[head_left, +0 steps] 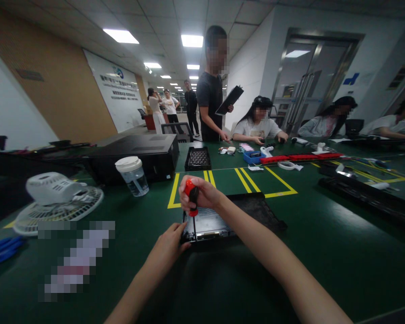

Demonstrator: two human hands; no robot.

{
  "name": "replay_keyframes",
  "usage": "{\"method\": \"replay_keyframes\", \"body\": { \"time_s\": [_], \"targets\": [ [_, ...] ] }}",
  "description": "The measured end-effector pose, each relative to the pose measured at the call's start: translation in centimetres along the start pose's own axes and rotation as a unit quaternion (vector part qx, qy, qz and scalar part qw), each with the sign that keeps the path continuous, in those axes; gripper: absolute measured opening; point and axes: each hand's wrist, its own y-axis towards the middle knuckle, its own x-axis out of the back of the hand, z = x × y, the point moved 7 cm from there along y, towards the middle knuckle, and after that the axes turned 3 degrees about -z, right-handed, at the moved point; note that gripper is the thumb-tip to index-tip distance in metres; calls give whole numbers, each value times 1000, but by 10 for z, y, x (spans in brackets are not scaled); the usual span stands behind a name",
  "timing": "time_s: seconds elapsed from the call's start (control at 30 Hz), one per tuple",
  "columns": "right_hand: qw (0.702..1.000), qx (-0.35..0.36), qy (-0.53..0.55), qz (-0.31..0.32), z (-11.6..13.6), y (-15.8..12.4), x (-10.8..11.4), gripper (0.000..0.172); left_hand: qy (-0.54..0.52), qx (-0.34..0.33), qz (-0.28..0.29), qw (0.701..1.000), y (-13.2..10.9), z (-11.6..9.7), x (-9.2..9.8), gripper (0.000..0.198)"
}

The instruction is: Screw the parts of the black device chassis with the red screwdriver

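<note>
My right hand (204, 194) is wrapped around the red-and-black handle of a screwdriver (192, 198). The screwdriver stands nearly upright, its shaft pointing down at the near left corner of a black plastic casing (248, 209). Whether the tip sits in a screw is too small to tell. That casing lies flat on the green table, with a shiny plate and small metal parts along its near side. My left hand (170, 245) grips the casing's left corner, thumb at the near edge and fingers along the left side.
Left of the casing are a lidded clear cup (135, 177), a white fan (59, 200) and a large black box (138, 155). A black tray (197, 158) and a blue bin (254, 156) sit farther back. Long black parts (367, 198) lie right. Several people are across the table.
</note>
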Motion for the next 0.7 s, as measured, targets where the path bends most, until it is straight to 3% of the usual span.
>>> {"method": "replay_keyframes", "body": {
  "time_s": [0.7],
  "targets": [
    [997, 20, -58, -53, 6, -5, -10, 14, -15, -2, 1, 1000, -3, -3, 4, 54]
  ]
}}
